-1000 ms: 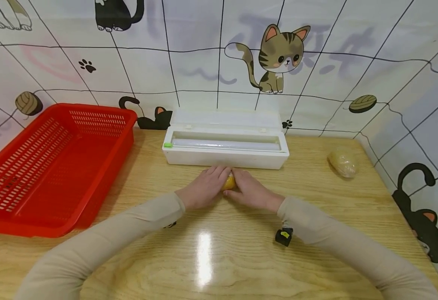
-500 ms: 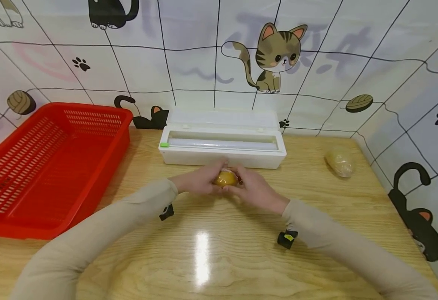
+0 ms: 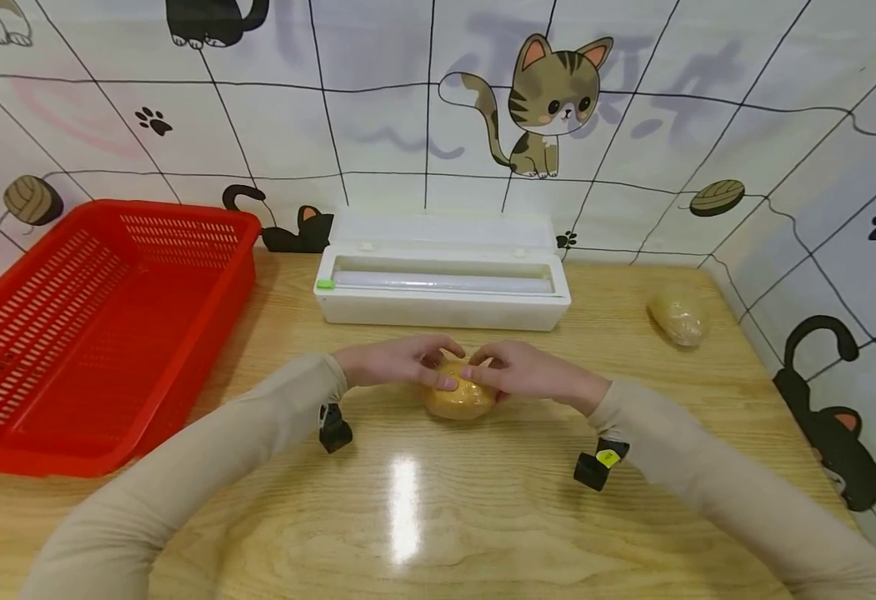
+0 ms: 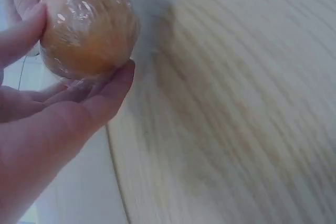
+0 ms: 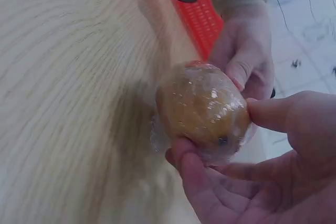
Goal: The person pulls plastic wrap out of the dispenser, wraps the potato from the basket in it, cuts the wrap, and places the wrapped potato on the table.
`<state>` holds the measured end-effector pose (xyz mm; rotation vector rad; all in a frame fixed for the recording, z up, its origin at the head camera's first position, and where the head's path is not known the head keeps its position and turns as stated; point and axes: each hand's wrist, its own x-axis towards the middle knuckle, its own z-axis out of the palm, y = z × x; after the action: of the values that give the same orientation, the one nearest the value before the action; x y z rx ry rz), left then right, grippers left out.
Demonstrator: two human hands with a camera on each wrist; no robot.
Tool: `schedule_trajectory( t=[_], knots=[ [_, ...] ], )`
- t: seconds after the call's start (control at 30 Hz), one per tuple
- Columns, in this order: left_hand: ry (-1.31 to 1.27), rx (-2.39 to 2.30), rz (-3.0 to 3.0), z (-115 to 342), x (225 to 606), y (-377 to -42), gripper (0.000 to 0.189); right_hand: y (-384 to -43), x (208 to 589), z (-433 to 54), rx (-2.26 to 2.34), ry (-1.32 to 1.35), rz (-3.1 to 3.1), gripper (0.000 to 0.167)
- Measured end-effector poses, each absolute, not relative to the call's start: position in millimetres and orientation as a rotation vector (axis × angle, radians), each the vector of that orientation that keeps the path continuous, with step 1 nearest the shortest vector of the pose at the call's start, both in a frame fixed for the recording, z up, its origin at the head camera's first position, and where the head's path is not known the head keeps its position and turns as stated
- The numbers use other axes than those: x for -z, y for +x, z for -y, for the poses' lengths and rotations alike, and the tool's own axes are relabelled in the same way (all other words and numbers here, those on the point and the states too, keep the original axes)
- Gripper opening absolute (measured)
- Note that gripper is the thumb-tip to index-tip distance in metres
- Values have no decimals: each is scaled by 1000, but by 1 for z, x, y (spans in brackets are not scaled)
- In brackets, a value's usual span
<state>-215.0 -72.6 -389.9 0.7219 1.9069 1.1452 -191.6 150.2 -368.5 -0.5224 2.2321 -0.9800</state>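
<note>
A round yellow-orange item (image 3: pixel 456 403) wrapped in clear plastic film is between the two hands, over the table in front of the white box; its exact kind is hard to tell. My left hand (image 3: pixel 403 362) holds it from the left, thumb on its near top side. From the other side my right hand (image 3: pixel 533 372) holds it with thumb and curled fingers. In the right wrist view the wrapped item (image 5: pixel 202 108) shows wrinkled, shiny film with loose film along its lower edge. The left wrist view shows fingers under the wrapped item (image 4: pixel 86 30).
Behind the hands stands a white cling film box (image 3: pixel 441 312), lid raised, with a film roll (image 3: pixel 441 283) inside. A red plastic basket (image 3: pixel 216 321) is at the left. Another wrapped pale yellow item (image 3: pixel 678 315) lies at the back right. A patterned sheet covers the walls.
The hands have drawn the wrapped item slightly towards the person, away from the box. They first covered most of it; now more of it shows, with the fingers on its upper part.
</note>
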Motion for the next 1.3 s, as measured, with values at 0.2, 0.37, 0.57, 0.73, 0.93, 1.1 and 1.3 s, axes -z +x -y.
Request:
schedule_trajectory(
  t=[0.2, 0.37, 0.57, 0.73, 0.93, 1.1, 1.3],
  knots=[
    [903, -958, -2213, 66, 391, -205, 35, -195, 386, -149, 1082, -494, -2178, 29],
    [1035, -644, -2537, 59, 384, -184, 51, -193, 395, -147, 1096, -500, -2252, 31],
    [1191, -551, -2679, 53, 384, -177, 37, -179, 382, -142, 697, -763, -2641, 39],
    [1063, -677, -2626, 52, 387, -180, 47, -168, 384, -125, 409, -892, -2694, 71],
    [957, -680, -2620, 59, 392, -174, 79, -163, 401, -114, 312, -1002, -2856, 68],
    [1009, -706, -2672, 61, 393, -173, 47, -166, 398, -113, 363, -980, -2805, 68],
    [1006, -752, -2688, 58, 398, -168, 54, -174, 395, -108, 513, -834, -2693, 64]
  ],
)
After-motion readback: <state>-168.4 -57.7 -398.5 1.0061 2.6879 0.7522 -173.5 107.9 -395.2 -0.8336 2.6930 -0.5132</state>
